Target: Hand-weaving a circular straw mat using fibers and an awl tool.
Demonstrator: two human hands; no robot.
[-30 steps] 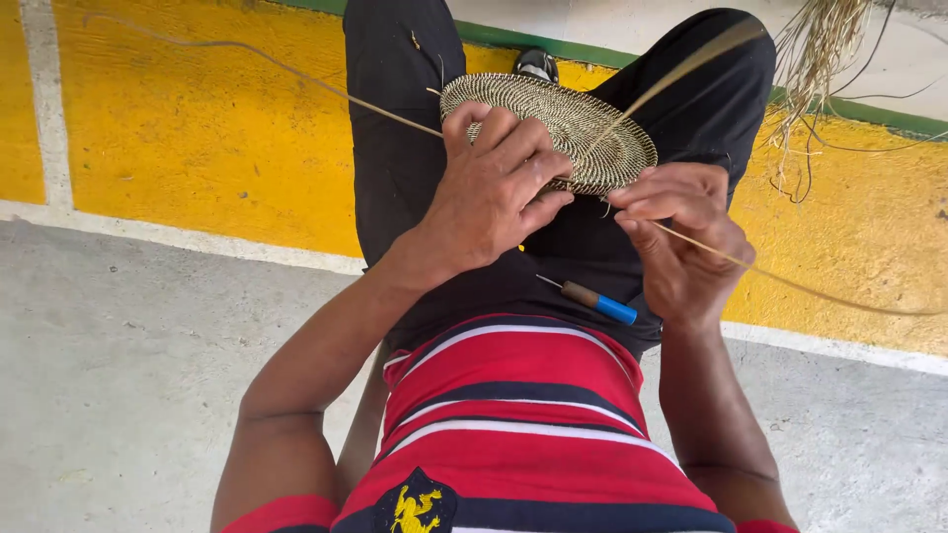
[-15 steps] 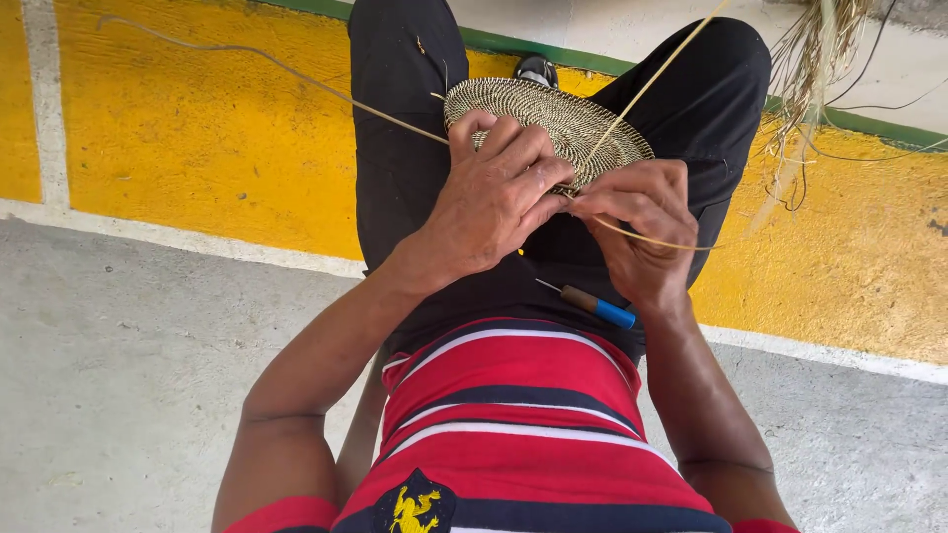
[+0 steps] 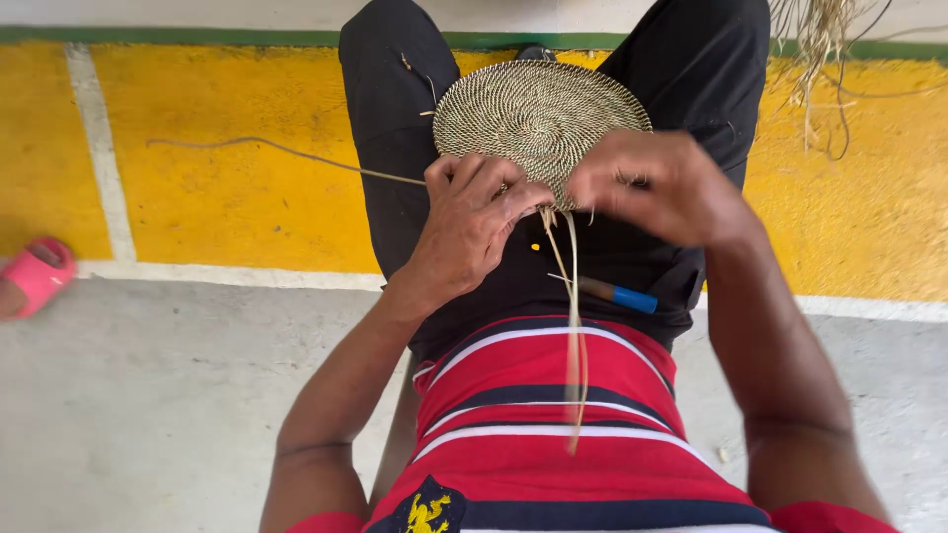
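Woven disc (image 3: 538, 114): light, stiff coil; I judge its rim the hold. Left hand (image 3: 472, 232) pinches it; right hand (image 3: 657, 188) blurred, grip unclear.

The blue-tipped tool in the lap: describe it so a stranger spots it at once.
Start at the round woven disc resting on the black-trousered knees. Below it, beneath the right hand, a slim tool lies across the lap. Its bright blue end sets it apart from the pale straw strands.
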